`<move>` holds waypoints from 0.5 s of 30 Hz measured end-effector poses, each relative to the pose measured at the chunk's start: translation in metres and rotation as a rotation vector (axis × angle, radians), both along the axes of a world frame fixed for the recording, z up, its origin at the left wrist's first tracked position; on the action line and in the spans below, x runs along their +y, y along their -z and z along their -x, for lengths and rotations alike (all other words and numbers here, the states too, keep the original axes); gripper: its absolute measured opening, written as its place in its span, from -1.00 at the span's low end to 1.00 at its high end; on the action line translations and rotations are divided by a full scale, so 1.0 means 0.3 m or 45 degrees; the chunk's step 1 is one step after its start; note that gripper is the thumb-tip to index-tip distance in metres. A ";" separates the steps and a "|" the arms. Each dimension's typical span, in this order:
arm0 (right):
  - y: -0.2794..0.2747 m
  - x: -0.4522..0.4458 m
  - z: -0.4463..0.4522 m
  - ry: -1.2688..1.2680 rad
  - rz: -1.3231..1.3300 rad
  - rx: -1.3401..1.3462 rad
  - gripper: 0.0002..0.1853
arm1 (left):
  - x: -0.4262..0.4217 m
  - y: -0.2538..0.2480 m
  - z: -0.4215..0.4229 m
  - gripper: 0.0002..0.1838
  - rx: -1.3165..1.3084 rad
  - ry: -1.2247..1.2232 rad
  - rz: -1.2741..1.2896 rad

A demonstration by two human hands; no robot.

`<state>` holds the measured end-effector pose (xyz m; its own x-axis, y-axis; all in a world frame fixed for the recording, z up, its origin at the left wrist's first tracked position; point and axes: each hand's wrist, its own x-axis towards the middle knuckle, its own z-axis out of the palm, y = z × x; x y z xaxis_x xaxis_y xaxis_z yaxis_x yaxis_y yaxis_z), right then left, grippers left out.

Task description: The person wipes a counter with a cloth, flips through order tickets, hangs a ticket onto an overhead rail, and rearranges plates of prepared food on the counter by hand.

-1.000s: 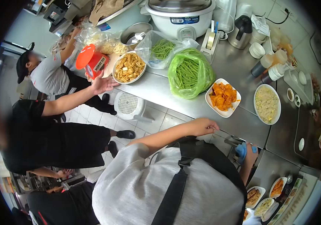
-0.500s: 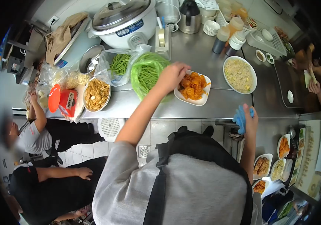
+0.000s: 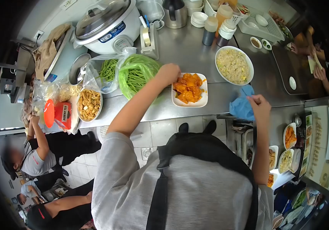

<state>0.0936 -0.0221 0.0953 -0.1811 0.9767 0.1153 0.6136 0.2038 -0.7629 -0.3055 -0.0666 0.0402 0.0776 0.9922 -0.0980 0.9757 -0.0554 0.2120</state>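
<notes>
In front of me a white square dish [image 3: 201, 101] holds orange, sauce-coated food pieces [image 3: 188, 88]. My left hand [image 3: 168, 74] is closed at the upper left corner of this dish, seemingly gripping its rim; the fingertips are partly hidden. My right hand [image 3: 261, 105] pinches a blue cloth [image 3: 243, 105], which hangs spread out over the counter's front edge. Beyond the cloth stands a white oval bowl of fried rice [image 3: 233, 66]. Just left of my left hand lies a green plastic bag of green beans [image 3: 137, 76].
A bowl of mushrooms [image 3: 89, 104], a rice cooker [image 3: 105, 27] and a tape dispenser [image 3: 149, 42] stand leftward. Sauce bottles [image 3: 210, 30] are at the back, filled dishes [image 3: 290, 136] at the right. Co-workers [image 3: 43, 153] stand at left; another person's hands [image 3: 318, 71] show at far right.
The dish of orange food has turned so its sides sit squarer to me, my left hand staying at its corner. My right hand has raised the blue cloth, now more spread. The view has shifted.
</notes>
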 end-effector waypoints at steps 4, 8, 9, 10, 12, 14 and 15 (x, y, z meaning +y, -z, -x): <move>0.137 0.040 0.165 0.012 0.063 0.039 -0.69 | -0.106 -0.001 -0.091 -0.81 -0.054 -0.043 -0.151; 0.186 0.055 0.343 -0.101 0.266 0.217 -0.71 | -0.163 0.002 -0.138 -0.76 -0.139 -0.101 -0.090; 0.195 0.059 0.376 -0.149 0.328 0.276 -0.72 | -0.172 0.007 -0.146 -0.76 -0.154 -0.112 -0.093; 0.202 0.059 0.406 -0.207 0.249 0.289 -0.73 | -0.180 0.011 -0.149 -0.75 -0.168 -0.124 -0.097; 0.198 0.050 0.454 -0.319 0.091 0.315 -0.75 | -0.192 -0.001 -0.157 -0.75 -0.211 -0.152 -0.102; 0.221 0.062 0.467 -0.420 -0.075 0.105 -0.77 | -0.205 0.000 -0.163 -0.75 -0.254 -0.179 -0.123; 0.236 0.064 0.469 -0.470 -0.159 0.000 -0.77 | -0.208 0.005 -0.162 -0.75 -0.274 -0.192 -0.142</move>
